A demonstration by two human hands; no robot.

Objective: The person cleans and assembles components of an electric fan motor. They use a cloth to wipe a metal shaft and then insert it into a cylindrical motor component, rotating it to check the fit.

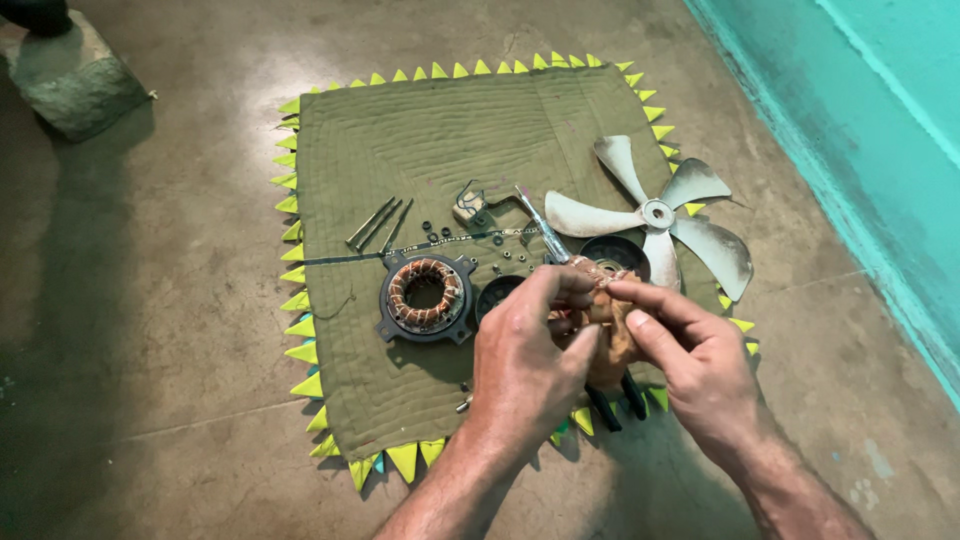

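Observation:
My left hand and my right hand meet over the front right of a green quilted mat. Together they pinch a crumpled brown piece, cloth or paper; what lies inside it is hidden. A thin metal tool rises from my left fingers. Left of my hands lies a round motor stator with copper windings in a black frame. Behind my hands rests a grey four-blade fan.
Two long bolts, small nuts and washers, a black round cap, a black dish and black plier handles lie on the mat. A stone block sits far left. A turquoise wall runs along the right.

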